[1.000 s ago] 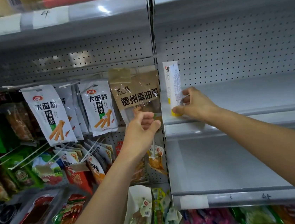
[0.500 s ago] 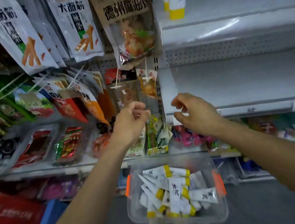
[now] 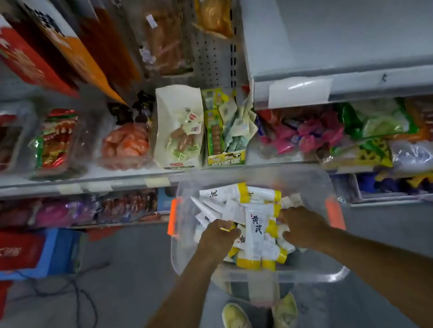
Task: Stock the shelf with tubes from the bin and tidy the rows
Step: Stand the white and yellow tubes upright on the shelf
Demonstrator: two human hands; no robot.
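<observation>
Clear plastic bin (image 3: pixel 328 275) holds white, yellow-banded tubes (image 3: pixel 258 229); my left grip (image 3: pixel 219 235) and right grip (image 3: pixel 302 225) sit among them, fingers curled; I cannot tell whether either holds one.

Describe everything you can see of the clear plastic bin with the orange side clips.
The clear plastic bin is a see-through, round-cornered box with no lid on it and an orange clip on each side. It sits level in front of the stocked shelving; what bears it is mostly hidden. A loose pile of white tubes with yellow bands lies inside. The left hand and right hand both reach in among them; whether either grips one cannot be told.
</observation>
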